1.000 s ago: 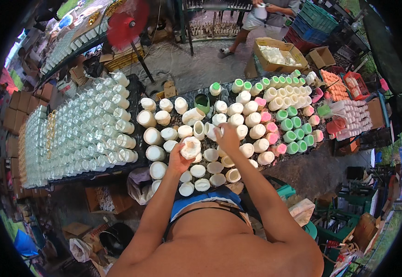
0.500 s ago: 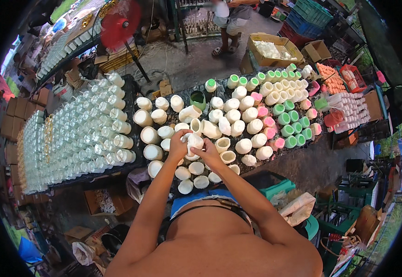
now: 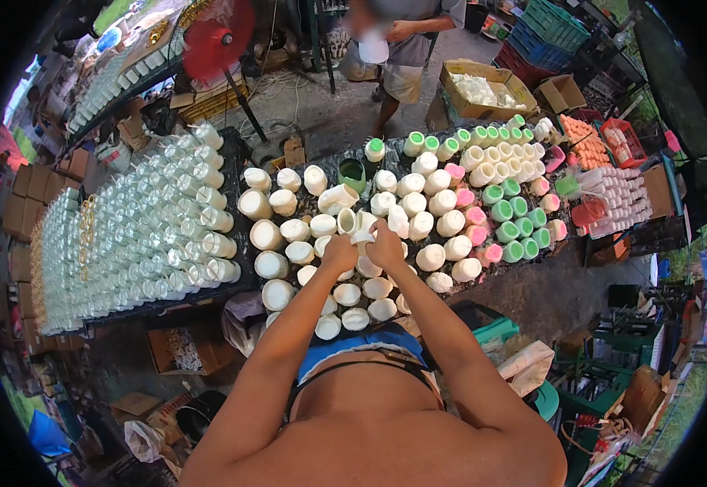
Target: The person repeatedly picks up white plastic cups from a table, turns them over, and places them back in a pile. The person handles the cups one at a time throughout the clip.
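Observation:
Both my hands are together over the middle of the table, closed on a small white piece (image 3: pixel 362 237) that is partly hidden by the fingers. My left hand (image 3: pixel 340 255) grips its left side and my right hand (image 3: pixel 385 246) its right side. Just beyond my fingers lie a hollow cream cup-shaped piece (image 3: pixel 348 221) and a tilted cream cylinder (image 3: pixel 337 198). Rows of off-white, rounded cylinders, such as a wide one (image 3: pixel 266 235), surround my hands. A dark-mouthed green container (image 3: pixel 352 173) stands farther back.
Many pale glass-like jars (image 3: pixel 167 219) fill the table's left part. Green-topped cylinders (image 3: pixel 512 230) and pink ones (image 3: pixel 476 214) stand to the right. Behind are a red fan (image 3: pixel 215 40), an open carton (image 3: pixel 461 104) of white pieces, stacked crates (image 3: pixel 536 45) and another person (image 3: pixel 402 61).
My hands have moved slightly away from me and right, and the white piece now sits lower between them. The person behind has come closer to the table.

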